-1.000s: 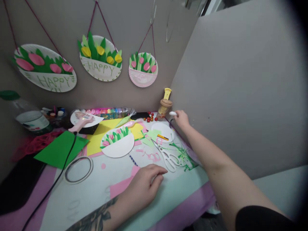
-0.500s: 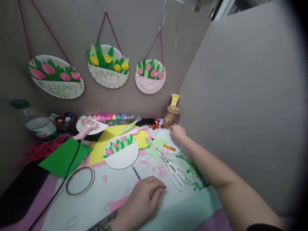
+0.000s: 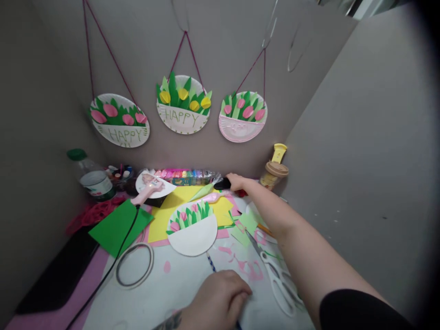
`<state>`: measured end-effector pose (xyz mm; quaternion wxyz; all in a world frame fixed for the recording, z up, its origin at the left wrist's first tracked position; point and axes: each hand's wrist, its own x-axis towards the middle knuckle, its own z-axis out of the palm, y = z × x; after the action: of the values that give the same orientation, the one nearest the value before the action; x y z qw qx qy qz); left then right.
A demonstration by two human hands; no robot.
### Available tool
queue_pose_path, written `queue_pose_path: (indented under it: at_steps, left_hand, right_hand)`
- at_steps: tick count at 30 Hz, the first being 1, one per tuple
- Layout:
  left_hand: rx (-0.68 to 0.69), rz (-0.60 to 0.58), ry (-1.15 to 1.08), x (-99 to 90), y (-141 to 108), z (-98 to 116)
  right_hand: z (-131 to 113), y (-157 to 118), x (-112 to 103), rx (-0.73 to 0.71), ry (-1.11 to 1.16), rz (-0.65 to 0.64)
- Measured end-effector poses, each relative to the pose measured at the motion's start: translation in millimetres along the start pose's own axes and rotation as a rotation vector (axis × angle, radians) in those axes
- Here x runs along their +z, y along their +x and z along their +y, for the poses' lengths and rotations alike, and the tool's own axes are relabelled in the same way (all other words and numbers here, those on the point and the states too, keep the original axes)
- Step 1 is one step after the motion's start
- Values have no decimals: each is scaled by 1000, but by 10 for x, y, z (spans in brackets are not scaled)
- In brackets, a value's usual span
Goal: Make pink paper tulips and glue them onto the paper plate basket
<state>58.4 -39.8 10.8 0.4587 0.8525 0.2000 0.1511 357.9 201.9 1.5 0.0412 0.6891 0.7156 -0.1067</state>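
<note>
1. Far left of the tabletop (image 3: 144,302): a clear bottle (image 3: 92,176) with a green cap stands upright against the wall, likely parked there to keep clear of the paper.
2. A green paper sheet (image 3: 118,227) lies flat; a black cord crosses it up to the pink glue gun (image 3: 149,192), which rests on a white plate, probably to catch drips.
3. A wire ring (image 3: 134,265) lies flat near the cord.
4. Centre: a half paper plate (image 3: 193,229) with pink tulips and green leaves lies face up on yellow paper (image 3: 172,206).
5. Left hand (image 3: 215,305), near edge: it rests knuckles up on the tabletop, fingers curled under in a loose clench; I cannot tell whether they hold anything.
6. Right hand (image 3: 237,182): the arm stretches across the scraps to the back, and the fingers close around a small black object (image 3: 222,184) just beside the packet of coloured clay (image 3: 185,176).
7. White scissors (image 3: 275,275) lie partly under that forearm.
8. Right corner: a tan jar (image 3: 273,172) with a yellow top stands against the panel.
</note>
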Motion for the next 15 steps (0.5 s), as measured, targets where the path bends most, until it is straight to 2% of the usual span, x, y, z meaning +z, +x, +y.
queue_pose_path:
  at_steps: [5,15]
  left_hand:
    - [-22,0,-79,-5,35,-84]
    - [-51,25,-109,-7,48,-131]
  right_hand:
    - [133,36,-17,-92,-6,-70]
    - [211,24,-47,-146,84,-112]
